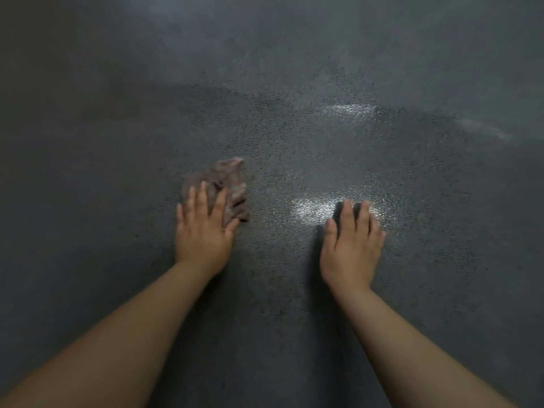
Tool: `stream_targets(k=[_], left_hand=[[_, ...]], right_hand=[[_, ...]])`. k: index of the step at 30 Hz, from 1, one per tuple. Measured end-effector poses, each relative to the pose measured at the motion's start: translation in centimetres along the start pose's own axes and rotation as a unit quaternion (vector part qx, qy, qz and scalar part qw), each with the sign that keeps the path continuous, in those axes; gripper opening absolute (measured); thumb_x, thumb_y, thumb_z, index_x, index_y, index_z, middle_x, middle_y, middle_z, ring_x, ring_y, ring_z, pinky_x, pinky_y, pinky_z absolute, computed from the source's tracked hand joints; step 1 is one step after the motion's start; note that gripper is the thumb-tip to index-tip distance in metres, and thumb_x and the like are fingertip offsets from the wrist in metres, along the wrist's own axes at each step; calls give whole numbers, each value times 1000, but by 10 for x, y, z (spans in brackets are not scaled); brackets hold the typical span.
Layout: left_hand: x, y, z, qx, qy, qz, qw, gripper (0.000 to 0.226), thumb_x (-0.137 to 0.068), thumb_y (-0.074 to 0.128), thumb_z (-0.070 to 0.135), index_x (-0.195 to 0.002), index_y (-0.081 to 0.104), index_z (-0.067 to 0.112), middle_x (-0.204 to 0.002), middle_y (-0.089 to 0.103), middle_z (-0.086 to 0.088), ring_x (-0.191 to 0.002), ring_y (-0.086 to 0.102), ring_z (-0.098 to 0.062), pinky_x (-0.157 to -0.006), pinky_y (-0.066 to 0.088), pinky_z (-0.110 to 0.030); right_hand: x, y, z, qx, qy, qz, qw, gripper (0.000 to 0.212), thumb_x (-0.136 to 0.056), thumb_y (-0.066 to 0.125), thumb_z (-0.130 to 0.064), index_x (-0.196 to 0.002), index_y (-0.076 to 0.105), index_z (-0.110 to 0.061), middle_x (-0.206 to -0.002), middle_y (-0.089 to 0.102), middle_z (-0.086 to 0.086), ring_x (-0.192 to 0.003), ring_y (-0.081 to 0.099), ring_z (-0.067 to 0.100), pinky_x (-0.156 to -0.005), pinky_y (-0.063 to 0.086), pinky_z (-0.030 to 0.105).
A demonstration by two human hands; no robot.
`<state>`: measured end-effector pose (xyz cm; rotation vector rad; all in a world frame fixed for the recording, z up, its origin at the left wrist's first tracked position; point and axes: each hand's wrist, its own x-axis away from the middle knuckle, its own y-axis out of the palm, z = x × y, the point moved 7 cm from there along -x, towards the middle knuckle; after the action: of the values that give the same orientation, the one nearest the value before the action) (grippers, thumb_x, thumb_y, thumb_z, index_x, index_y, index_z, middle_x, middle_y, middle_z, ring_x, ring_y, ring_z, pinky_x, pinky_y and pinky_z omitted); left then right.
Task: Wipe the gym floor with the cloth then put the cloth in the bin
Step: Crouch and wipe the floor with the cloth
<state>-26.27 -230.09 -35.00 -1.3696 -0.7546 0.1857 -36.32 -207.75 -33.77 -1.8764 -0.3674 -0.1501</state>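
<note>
Cloth (226, 187): crumpled, on the gym floor (294, 69), directly under and ahead of the left hand (203, 231), which presses it with flat, spread fingers. Right hand (351, 245): well apart, fingers straight, palm on bare floor, holding nothing. Bin: not visible.

Cloth (226, 184) partly hidden under left hand (203, 231).

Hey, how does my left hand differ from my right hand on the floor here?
The left hand presses its straight fingers on the crumpled cloth; the right hand touches only bare floor. The left hand lies on dull floor, while the right hand's fingertips reach a shiny glare patch. Both lie flat, palm down, fingers pointing forward.
</note>
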Motion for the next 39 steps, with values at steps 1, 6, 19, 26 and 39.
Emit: stream_targets(k=[1,6,19,26,39], left_hand=[[4,2,6,20,-21,-3,1000,64,-98,31,48,-152,8,25,-158,-6,-15,-145,-8,-32,-115,-6,-46],[39,20,106,49,209,2,977,61,-81,36,48,-135,52,24,-143,44,-20,-134,36,-37,-111,23,-51],[-49,-19,-2,-58,121,-12,991,60,-99,21,50,-152,0,30,-159,-13,-6,-145,-14,-24,-116,-9,-43],[-10,2,-54,12,47,-23,999,62,-95,13,56,-151,9,31,-159,0,-15,-146,-5,-31,-115,-7,-47],[-118,-44,-5,-53,173,-17,983,56,-101,19,47,-151,1,33,-159,-14,-2,-145,-16,-21,-115,-9,-45]], right_hand=[[0,3,-4,-6,0,-9,1000,52,-101,29,-38,-149,26,-19,-158,14,9,-144,13,30,-116,1,44],[1,5,-17,-30,14,15,999,67,-90,15,-48,-146,34,-18,-156,23,10,-140,21,35,-114,9,45],[-11,30,-110,56,-102,-67,991,50,-101,29,-40,-146,34,-21,-159,8,13,-143,11,35,-116,8,41],[-9,41,-162,28,-151,-96,984,50,-101,28,-39,-147,31,-21,-159,10,11,-143,15,31,-117,11,40],[-38,51,-178,101,-127,-112,980,55,-100,28,-43,-151,14,-26,-159,5,11,-143,14,33,-116,11,44]])
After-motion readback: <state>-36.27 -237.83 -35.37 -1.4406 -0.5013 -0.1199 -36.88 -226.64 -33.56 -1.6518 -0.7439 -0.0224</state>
